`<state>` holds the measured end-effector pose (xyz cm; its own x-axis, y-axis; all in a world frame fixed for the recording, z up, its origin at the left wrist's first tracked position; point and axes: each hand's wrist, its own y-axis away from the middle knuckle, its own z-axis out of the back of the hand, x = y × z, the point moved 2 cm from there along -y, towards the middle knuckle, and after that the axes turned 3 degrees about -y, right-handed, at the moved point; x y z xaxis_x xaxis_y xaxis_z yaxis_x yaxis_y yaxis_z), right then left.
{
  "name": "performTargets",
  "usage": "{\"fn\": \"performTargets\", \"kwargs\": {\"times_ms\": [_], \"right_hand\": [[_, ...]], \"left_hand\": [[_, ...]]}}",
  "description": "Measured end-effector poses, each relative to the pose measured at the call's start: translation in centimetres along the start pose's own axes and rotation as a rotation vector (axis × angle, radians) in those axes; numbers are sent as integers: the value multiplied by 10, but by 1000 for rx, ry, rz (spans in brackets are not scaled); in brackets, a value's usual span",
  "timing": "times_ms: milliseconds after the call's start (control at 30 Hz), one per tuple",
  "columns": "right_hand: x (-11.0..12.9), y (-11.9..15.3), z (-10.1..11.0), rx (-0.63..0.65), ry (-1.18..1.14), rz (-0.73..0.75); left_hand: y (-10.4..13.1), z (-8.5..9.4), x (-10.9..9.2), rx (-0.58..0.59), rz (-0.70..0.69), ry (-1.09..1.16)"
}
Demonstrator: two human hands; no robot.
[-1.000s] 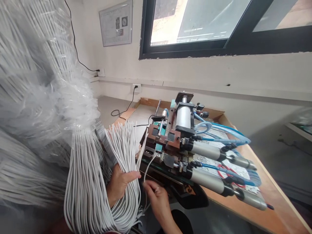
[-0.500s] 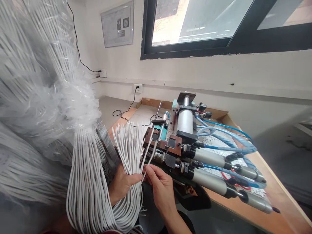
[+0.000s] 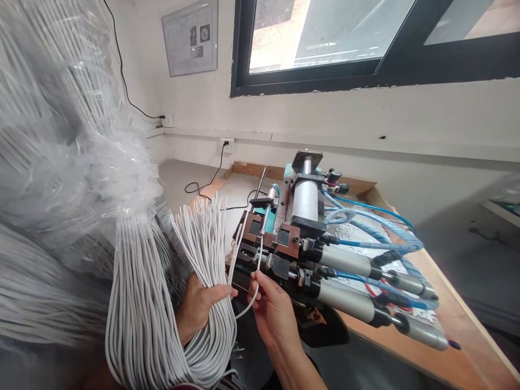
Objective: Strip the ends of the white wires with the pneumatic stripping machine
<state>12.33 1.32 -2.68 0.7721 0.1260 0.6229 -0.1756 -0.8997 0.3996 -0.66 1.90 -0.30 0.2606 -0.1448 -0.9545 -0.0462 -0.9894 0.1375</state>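
Observation:
A thick bundle of white cables stands with its cut ends upward, and my left hand is wrapped round it, thumb across the front. Between the thumb and fingers of my right hand is pinched one single cable, bowed out from the bundle at its lower part. The upper end of that cable reaches the jaw area of a pneumatic machine; whether its tip sits inside cannot be made out. One or two more cables lean slightly away from the bundle near my left thumb.
Large plastic-wrapped cable bundles hang at the left, close to my left arm. Metal air cylinders and blue hoses extend right over the wooden-edged bench. A black power cord runs down from a wall socket.
My right hand has moved right, drawing the single cable away from the bundle toward the machine's jaws. The bundle in my left hand has shifted slightly left, along with the whole view.

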Motion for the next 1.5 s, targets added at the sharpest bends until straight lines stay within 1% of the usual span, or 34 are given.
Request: {"fn": "performTargets", "kwargs": {"times_ms": [133,267,300,367,433,533,633,733,833,967,1167,1400,1500], "right_hand": [[-1,-1,-5,42,-61,-63],[-2,-1,-15,181,-56,-146],[-2,0,-17,212,-44,-138],[-1,0,-20,235,5,-73],[0,1,-19,220,85,18],[-3,5,-10,179,185,140],[-10,11,5,130,226,183],[-18,15,17,113,252,177],[-20,16,21,113,255,166],[-17,15,18,113,225,149],[-14,14,15,73,177,148],[-10,9,11,5,99,51],[-9,8,7,28,55,11]], "left_hand": [[1,1,3,17,5,-17],[5,0,3,71,-1,-23],[6,-1,3,103,6,-15],[8,-2,3,158,11,-22],[10,0,5,176,3,-48],[10,6,11,147,7,-65],[8,11,15,115,43,-37],[7,13,17,74,97,-6],[6,13,17,48,120,8],[7,12,15,44,130,5],[6,11,15,41,134,2],[5,9,17,59,137,2],[5,7,14,59,107,5]]}}
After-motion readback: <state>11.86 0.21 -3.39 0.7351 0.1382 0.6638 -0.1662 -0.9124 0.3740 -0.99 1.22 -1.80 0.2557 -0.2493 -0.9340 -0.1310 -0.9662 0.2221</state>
